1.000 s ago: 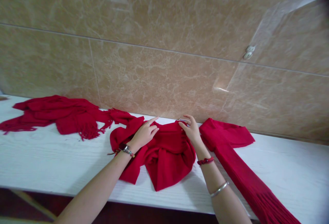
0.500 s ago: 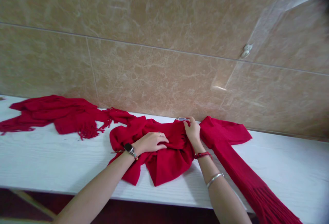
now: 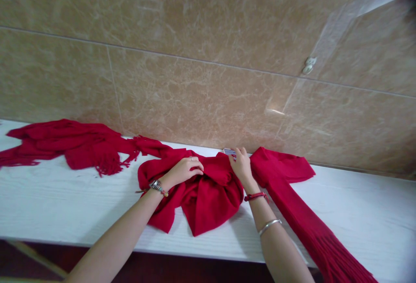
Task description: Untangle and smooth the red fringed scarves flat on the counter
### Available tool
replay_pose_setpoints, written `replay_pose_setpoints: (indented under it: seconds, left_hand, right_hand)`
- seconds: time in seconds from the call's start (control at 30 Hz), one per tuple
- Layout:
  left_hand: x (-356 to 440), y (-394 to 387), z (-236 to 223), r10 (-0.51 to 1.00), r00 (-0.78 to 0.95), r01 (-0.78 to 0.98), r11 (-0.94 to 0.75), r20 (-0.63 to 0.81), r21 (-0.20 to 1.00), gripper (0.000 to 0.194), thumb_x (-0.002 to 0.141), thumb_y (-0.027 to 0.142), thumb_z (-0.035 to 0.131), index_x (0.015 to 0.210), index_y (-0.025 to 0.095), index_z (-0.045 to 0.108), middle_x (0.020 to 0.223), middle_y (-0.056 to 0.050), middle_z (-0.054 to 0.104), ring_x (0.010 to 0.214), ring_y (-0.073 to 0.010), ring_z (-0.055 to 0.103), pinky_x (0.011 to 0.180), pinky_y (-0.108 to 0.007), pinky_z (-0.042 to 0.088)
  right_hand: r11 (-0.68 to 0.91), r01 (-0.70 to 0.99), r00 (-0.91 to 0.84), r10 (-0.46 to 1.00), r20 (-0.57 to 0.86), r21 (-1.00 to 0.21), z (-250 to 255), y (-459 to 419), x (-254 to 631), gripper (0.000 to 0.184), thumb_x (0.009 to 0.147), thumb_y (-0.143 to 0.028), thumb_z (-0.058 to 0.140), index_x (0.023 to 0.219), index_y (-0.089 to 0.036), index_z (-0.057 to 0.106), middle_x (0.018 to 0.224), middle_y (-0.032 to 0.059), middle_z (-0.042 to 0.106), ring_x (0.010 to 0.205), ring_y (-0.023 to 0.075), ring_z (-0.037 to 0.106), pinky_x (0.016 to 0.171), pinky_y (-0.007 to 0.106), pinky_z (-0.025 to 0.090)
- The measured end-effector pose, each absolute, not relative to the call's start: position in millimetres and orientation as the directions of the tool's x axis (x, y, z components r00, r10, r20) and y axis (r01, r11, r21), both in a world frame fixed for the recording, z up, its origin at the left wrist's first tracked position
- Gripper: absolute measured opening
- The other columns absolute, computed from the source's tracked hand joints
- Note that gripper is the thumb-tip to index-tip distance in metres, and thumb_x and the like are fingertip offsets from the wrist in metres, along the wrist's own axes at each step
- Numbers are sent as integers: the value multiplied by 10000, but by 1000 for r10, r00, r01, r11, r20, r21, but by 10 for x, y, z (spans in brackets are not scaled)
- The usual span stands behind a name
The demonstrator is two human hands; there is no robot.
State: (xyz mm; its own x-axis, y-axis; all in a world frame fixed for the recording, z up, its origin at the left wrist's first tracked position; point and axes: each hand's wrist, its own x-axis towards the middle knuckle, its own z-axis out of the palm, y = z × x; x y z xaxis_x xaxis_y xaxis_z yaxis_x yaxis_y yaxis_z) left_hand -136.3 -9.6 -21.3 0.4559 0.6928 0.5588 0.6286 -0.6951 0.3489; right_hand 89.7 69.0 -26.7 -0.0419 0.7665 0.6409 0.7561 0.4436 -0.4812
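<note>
A bunched red scarf (image 3: 211, 205) lies in loose folds on the white wooden tabletop (image 3: 97, 200). My left hand (image 3: 185, 170) is on its upper left part, thumb and fingers pinched on the cloth. At the scarf's upper right edge, my right hand (image 3: 241, 166) has its fingers curled around a fold; the fingertips are partly hidden. Just behind those fingers, by the wall, lies a flat, light-edged object like a phone (image 3: 228, 151), partly covered by the hand.
Another red fringed scarf (image 3: 68, 142) lies crumpled at the left. To the right, a folded red scarf (image 3: 292, 200) stretches over the table's front edge. A brown marbled tile wall (image 3: 195, 101) rises behind the table, with a small pale fixture (image 3: 309, 65) on it.
My left hand has moved slightly left and up, and its fingers have drawn together. The fringe near my right hand no longer shows; a fold is there. My right hand has hardly moved.
</note>
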Motion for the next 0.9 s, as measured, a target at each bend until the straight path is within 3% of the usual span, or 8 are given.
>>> replay_pose_setpoints:
  seconds: [0.1, 0.17, 0.23, 0.37, 0.53, 0.7, 0.9]
  left_hand:
    - [-1394, -72, -222, 693, 431, 625, -691, 578, 363, 171, 831, 149, 485, 811, 184, 651, 822, -20, 621, 779, -139, 565, 751, -251, 435]
    - [-1422, -56, -224, 704, 387, 634, -672, 595, 383, 203, 834, 131, 453, 825, 186, 648, 846, -25, 628, 799, -144, 568, 769, -262, 438]
    - [-1455, -35, -225, 726, 311, 663, -629, 614, 407, 198, 828, 140, 454, 806, 185, 646, 828, -27, 633, 791, -153, 570, 778, -280, 439]
    - [-1525, 14, -229, 759, 210, 673, -569, 616, 472, 157, 806, 174, 491, 774, 183, 644, 809, -29, 640, 795, -170, 578, 790, -299, 433]
    - [-1567, 59, -255, 776, 164, 607, -566, 610, 557, 138, 797, 214, 498, 775, 181, 631, 822, -27, 638, 812, -175, 579, 795, -299, 424]
    - [-1555, 67, -264, 803, 117, 520, -551, 585, 653, 142, 783, 253, 500, 767, 169, 613, 821, -35, 629, 822, -180, 573, 799, -303, 421]
    - [-1633, 102, -215, 780, -108, 483, -500, 616, 719, 129, 743, 258, 488, 735, 174, 586, 796, -30, 621, 804, -185, 566, 790, -309, 415]
  right_hand:
    - [736, 562, -344, 624, 701, -378, -144, 475, 709, 226, 825, -272, 477, 993, -188, 604, 1008, 87, 579, 957, 194, 534, 852, 334, 409]
    - [836, 409, -575, 547, 609, -365, -100, 356, 606, 228, 822, -300, 509, 1005, -200, 601, 986, 63, 603, 926, 172, 556, 841, 307, 421]
    - [853, 390, -684, 521, 511, -347, -112, 294, 534, 254, 777, -305, 581, 1004, -193, 608, 996, 64, 619, 926, 181, 564, 840, 308, 424]
    - [804, 484, -640, 594, 487, -345, -180, 297, 474, 173, 813, -238, 527, 931, -178, 639, 951, 68, 656, 892, 183, 585, 818, 301, 431]
    - [797, 433, -589, 604, 538, -421, -134, 285, 490, 238, 826, -276, 518, 1007, -153, 612, 975, 82, 661, 880, 169, 602, 803, 274, 439]
    - [799, 490, -615, 600, 511, -349, -153, 232, 465, 423, 710, -371, 656, 1069, -160, 579, 1010, 98, 645, 910, 206, 596, 810, 303, 441]
    - [745, 606, -608, 660, 441, -279, -217, 266, 453, 312, 763, -313, 599, 1046, -183, 588, 994, 94, 647, 919, 218, 598, 789, 305, 438]
